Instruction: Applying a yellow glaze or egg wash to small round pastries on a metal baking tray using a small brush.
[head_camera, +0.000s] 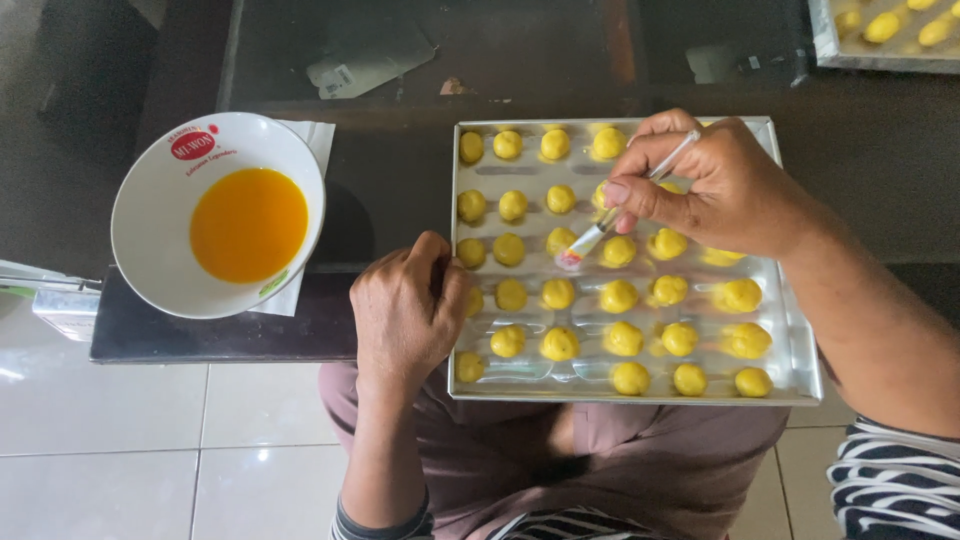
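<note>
The right hand (725, 185) pinches a small brush (610, 222) between thumb and fingers, its bristle tip pointing down and to the left of the knuckles, resting on or just above a dough ball (562, 240) in the middle of the tray (800, 375). The left hand (405, 310) is half curled, holding nothing loose; its fingers press against the tray's near left edge, steadying it.

The tray lies partly on the dark table (400, 170) and partly over the person's lap. It carries rows of small yellow balls, set apart from each other. How many have been glazed is hard to judge from here: those below and to the right of the brush hand look a shade glossier and deeper in colour, while the ones near the far left corner seem paler, but the light may be fooling me. If that holds, perhaps half are done and the rows by the left hand remain.

Well to the left of the left hand stands a white bowl (150, 200) of orange-yellow liquid, likely egg wash, sitting on a folded napkin (315, 135). Beyond the right hand, at the far corner, a second tray (825, 40) shows a few more balls. Nothing lies between brush and bowl except the left hand itself, which the brush hand would have to pass over.
</note>
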